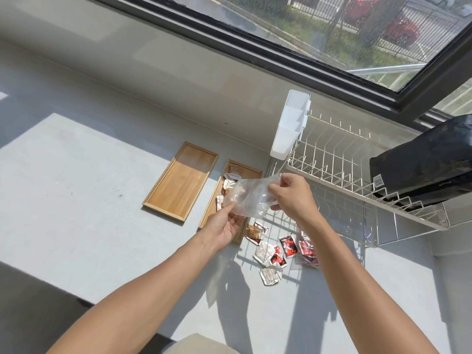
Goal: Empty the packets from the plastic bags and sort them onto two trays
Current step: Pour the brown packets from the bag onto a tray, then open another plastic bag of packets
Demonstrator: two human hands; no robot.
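A crumpled clear plastic bag (251, 196) is held in the air above the right wooden tray (251, 172). My left hand (226, 224) pinches its lower left edge and my right hand (290, 194) pinches its upper right edge. Several pale packets (228, 183) lie in the right tray, partly hidden behind the bag. The left wooden tray (181, 181) holds nothing. Loose red-and-black packets (288, 245) and silvery packets (270, 273) lie scattered on the counter below my hands. Another clear bag with red packets (306, 251) lies beside my right forearm.
A white wire dish rack (339, 172) stands at the right, with a white plastic cutlery holder (290, 126) on its left end and a black bag (424, 162) resting on it. A window runs along the back of the grey counter (76, 175).
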